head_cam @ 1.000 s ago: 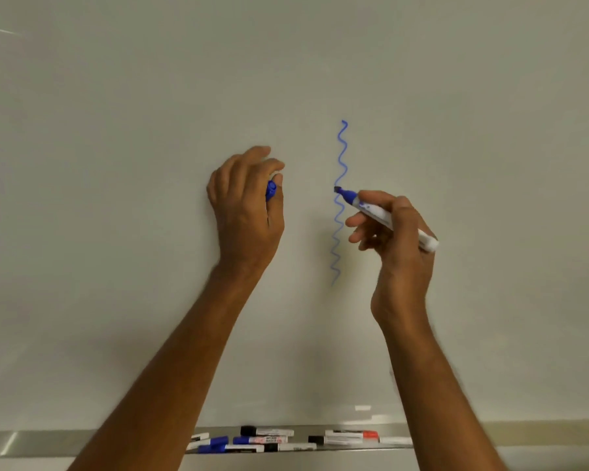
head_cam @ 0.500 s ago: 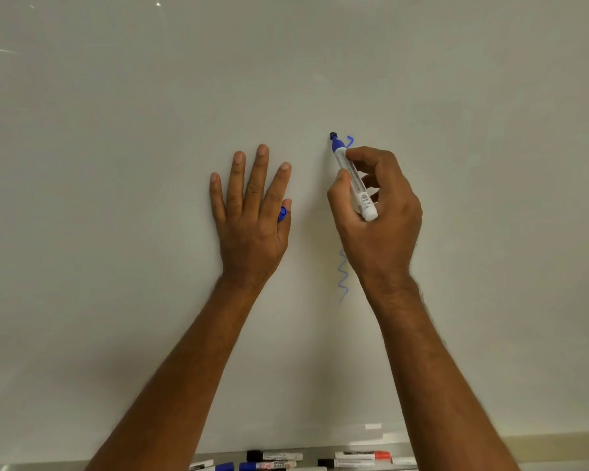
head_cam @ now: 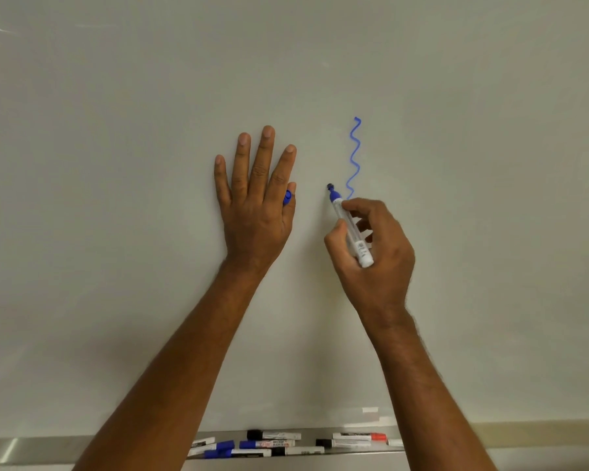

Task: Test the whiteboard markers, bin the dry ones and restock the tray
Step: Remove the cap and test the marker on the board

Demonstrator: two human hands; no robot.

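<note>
My right hand (head_cam: 376, 246) grips an uncapped blue marker (head_cam: 349, 226) with a white barrel, tip pointing up and left, close to the whiteboard (head_cam: 116, 198). A wavy blue line (head_cam: 354, 154) runs down the board and disappears behind this hand. My left hand (head_cam: 255, 198) lies flat on the board with fingers straight and spread, and the blue cap (head_cam: 288, 197) is tucked between thumb and forefinger. Along the bottom, the metal tray (head_cam: 48, 445) holds several markers (head_cam: 272, 443) in black, blue and red.
The whiteboard fills nearly the whole view. Both forearms rise from the bottom edge and cover part of the tray.
My right hand dropped from the top of the wavy line to its lower part, uncovering the upper stretch. My left hand, curled a second ago, stays flat on the board.
</note>
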